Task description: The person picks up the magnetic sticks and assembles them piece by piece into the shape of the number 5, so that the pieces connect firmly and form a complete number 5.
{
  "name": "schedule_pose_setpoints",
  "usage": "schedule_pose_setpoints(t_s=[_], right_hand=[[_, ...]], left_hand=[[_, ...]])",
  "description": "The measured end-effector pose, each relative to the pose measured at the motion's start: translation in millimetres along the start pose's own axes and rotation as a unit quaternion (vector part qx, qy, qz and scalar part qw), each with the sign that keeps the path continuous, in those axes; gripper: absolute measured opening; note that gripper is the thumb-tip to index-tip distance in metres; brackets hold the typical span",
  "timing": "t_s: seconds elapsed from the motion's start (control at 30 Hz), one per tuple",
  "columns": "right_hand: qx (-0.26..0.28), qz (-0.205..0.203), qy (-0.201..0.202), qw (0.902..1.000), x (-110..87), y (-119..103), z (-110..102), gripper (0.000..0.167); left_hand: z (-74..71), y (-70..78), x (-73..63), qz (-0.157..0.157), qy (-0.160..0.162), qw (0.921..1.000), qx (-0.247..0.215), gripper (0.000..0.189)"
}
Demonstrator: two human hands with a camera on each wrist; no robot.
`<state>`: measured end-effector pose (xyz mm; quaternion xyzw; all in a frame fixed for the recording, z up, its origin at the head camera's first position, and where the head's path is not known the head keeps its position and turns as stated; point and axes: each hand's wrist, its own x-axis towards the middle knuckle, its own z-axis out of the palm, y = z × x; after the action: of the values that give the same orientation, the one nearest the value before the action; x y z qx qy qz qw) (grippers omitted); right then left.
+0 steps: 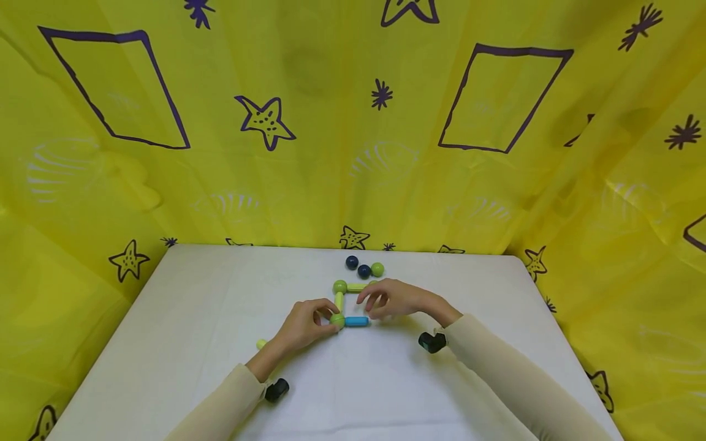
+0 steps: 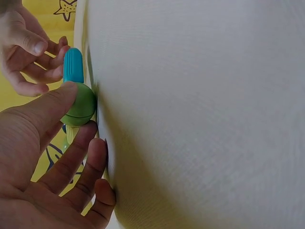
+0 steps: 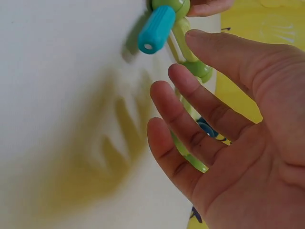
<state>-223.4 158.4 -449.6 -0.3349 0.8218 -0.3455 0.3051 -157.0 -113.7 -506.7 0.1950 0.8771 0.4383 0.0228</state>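
Note:
My left hand pinches a green ball between thumb and fingers, low over the table. From that ball a blue stick sticks out to the right, its far end free. A yellow-green stick runs from the ball to a second green ball farther back, where another yellow-green stick leads right. The end of that stick is partly hidden behind my right hand. In the right wrist view, my right hand's fingers are loosely bent and hold nothing, close to the blue stick's free end.
Behind the joined pieces lie two dark blue balls and a loose green ball. A yellow-green piece shows partly from behind my left wrist. The white table meets a yellow patterned curtain at its back and sides.

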Motion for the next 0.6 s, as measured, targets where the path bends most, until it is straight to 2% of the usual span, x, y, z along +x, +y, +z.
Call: schedule_pose_setpoints(t_s=[0.3,0.6], right_hand=[[-0.011,-0.020,0.042,0.9989,-23.5,3,-20,0.036],[-0.030,-0.036,0.099,0.9940,-34.6,15,-32,0.036]], left_hand=[[1.3,-1.0,-0.6,-0.002,-0.002,1.0000,0.001,0.024],[1.1,-1.7,-0.2,-0.010,-0.001,0.9999,0.004,0.023]])
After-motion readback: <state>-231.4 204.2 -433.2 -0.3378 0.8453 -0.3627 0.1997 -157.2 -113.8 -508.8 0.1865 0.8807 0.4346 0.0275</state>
